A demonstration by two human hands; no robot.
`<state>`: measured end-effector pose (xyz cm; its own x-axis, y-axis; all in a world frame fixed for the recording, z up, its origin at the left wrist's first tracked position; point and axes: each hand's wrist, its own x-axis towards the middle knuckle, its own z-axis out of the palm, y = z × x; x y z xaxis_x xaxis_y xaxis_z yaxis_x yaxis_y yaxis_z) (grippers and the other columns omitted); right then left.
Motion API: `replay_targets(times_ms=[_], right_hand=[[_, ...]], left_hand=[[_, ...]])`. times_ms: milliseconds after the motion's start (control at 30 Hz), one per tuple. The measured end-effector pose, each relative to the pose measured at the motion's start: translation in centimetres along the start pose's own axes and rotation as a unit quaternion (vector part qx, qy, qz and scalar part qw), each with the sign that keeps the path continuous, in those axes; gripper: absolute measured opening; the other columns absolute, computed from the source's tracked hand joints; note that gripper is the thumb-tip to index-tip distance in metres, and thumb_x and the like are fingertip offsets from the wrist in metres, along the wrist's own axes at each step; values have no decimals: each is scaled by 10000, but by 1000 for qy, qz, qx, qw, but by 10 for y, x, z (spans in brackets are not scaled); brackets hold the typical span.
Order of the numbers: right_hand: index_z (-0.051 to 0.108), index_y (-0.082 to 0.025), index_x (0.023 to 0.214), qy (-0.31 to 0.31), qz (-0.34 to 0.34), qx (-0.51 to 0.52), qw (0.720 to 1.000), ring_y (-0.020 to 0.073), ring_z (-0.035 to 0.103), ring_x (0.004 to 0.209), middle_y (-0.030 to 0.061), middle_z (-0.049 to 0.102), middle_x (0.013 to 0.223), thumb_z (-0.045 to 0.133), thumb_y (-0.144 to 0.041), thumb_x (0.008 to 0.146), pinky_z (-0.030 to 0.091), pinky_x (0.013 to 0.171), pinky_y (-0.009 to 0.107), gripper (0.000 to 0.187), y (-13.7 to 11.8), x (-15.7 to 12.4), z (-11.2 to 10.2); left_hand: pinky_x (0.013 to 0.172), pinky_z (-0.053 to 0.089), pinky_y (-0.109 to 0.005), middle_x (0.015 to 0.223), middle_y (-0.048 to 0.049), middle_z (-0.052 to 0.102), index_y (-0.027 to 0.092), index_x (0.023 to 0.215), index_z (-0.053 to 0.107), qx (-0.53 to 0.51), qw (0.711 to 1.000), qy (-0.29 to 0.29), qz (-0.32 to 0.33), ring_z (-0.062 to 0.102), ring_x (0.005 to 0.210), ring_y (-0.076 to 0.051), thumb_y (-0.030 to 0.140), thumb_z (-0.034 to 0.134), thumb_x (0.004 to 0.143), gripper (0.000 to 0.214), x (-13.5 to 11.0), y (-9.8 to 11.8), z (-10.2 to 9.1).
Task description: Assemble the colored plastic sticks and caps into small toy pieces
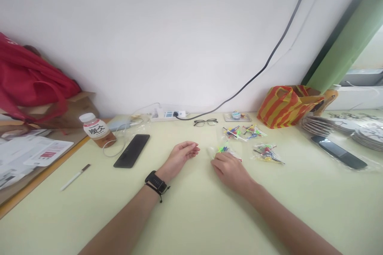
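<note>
My right hand (230, 170) has its fingers curled down on a small clear plastic bag (223, 149) of colourful plastic pieces. The fingertips grip its near edge, and part of the bag is hidden under the hand. To the left, my left hand (181, 157) rests on the table with its fingers bent and the thumb against them; nothing shows in it. Similar bags lie farther back: one bag (233, 132) beside another bag (253, 130), and a third bag (267, 153) to the right of my right hand.
Eyeglasses (206, 122), a power strip (167, 114) and a small clear case (237, 116) lie along the wall. At left are a black phone (131, 151), a drink bottle (97, 130) and a pen (74, 177). At right are a striped bag (278, 107) and a dark device (338, 151).
</note>
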<state>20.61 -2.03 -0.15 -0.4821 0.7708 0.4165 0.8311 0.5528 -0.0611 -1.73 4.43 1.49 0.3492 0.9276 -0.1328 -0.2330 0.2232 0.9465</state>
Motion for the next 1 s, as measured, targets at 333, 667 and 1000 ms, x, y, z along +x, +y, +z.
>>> replay_targets(times_ms=[333, 667, 1000], right_hand=[[644, -193, 811, -67, 209, -46, 974, 236, 623, 919, 83, 668, 941, 512, -199, 987, 366, 657, 314, 220, 21, -1, -9], [609, -220, 1303, 6, 23, 173, 985, 249, 626, 1063, 101, 680, 1160, 545, -228, 971, 526, 914, 397, 338, -6, 0, -19], [420, -260, 1545, -104, -2, 185, 977, 292, 309, 1518, 95, 439, 1602, 492, -460, 1021, 227, 1252, 560, 565, -32, -5, -16]], left_hand=[[817, 481, -300, 905, -85, 725, 142, 940, 749, 45, 999, -11, 11, 650, 849, -167, 404, 829, 801, 307, -2, 2, 3], [812, 509, -321, 892, -78, 721, 156, 985, 723, 187, 978, -29, 87, 662, 852, -200, 474, 692, 910, 328, -5, -5, 11], [1262, 162, -530, 1505, -55, 565, 299, 1341, 674, 528, 824, -35, 203, 301, 1519, -323, 496, 426, 1048, 431, -28, -11, 25]])
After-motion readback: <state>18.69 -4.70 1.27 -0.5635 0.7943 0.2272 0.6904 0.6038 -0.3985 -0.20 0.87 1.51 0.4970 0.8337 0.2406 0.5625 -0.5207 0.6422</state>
